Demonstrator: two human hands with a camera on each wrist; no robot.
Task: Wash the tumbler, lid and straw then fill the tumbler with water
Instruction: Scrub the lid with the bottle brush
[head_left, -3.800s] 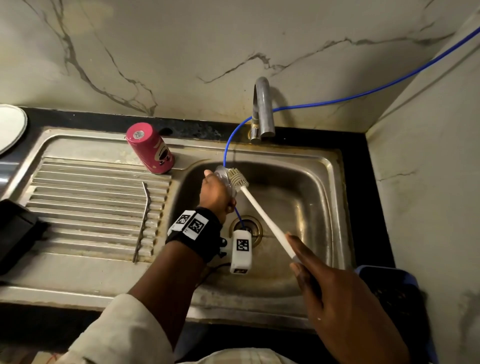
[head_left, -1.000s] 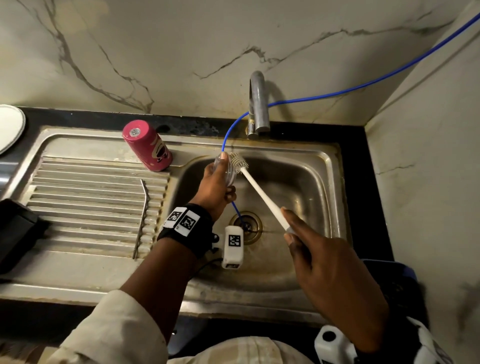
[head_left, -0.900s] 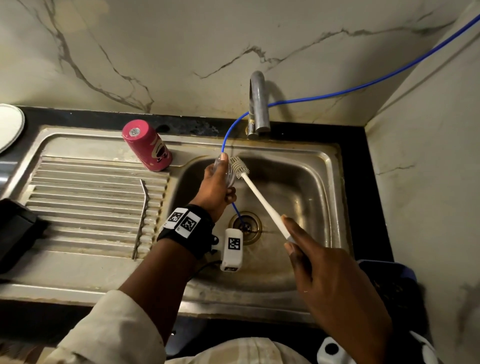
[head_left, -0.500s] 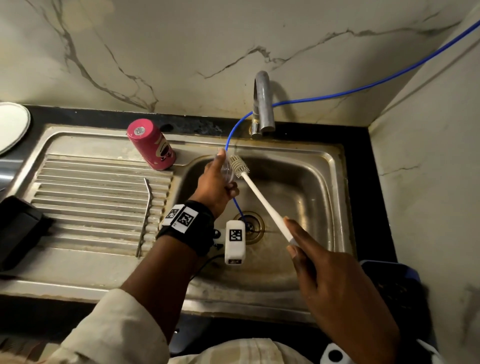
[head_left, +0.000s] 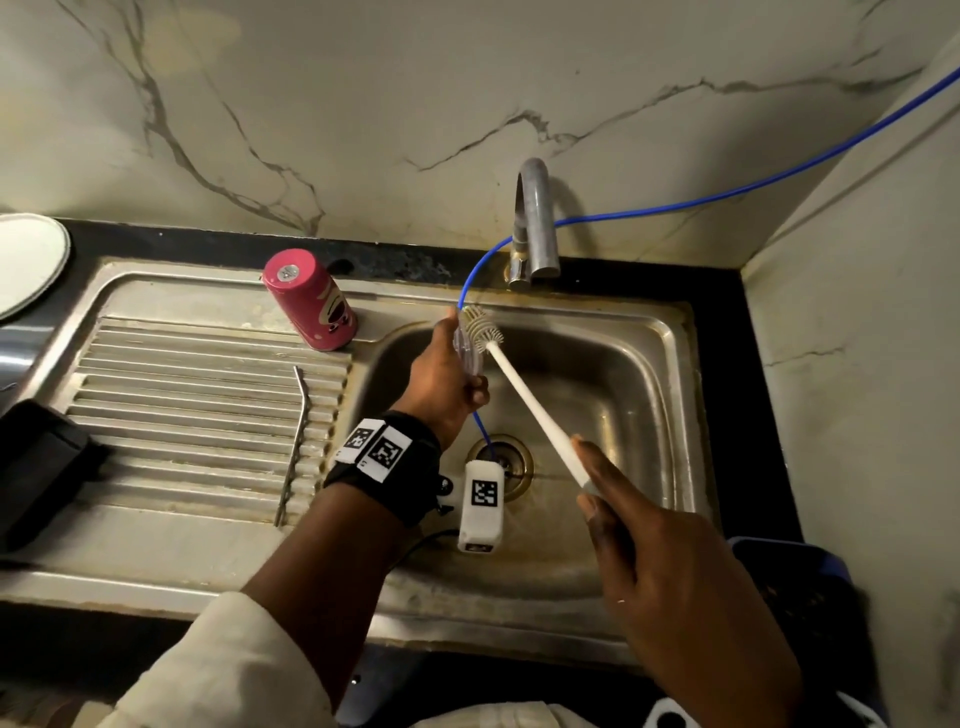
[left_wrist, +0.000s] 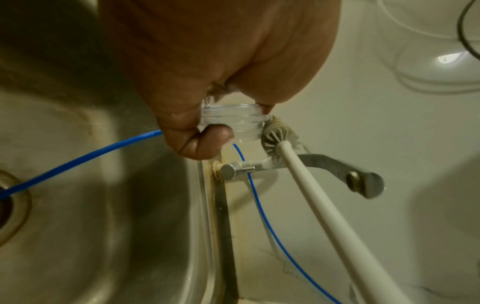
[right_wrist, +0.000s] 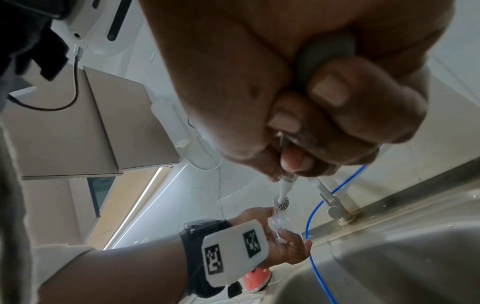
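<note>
Steel drainboard at left carries one bent straw (head_left: 296, 441) and one pink tumbler (head_left: 311, 300), upturned. Over the basin (head_left: 644, 395), the left hand (head_left: 441, 384) pinches one clear lid (head_left: 467, 353). The right hand (head_left: 670, 582) grips one white brush (head_left: 524, 400), its bristles touching the lid.

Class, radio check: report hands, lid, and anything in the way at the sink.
Left hand grips clear lid over sink. Right hand holds brush, bristles on lid. Blue tube runs beneath the lid; tumbler, straw wait aside.
</note>
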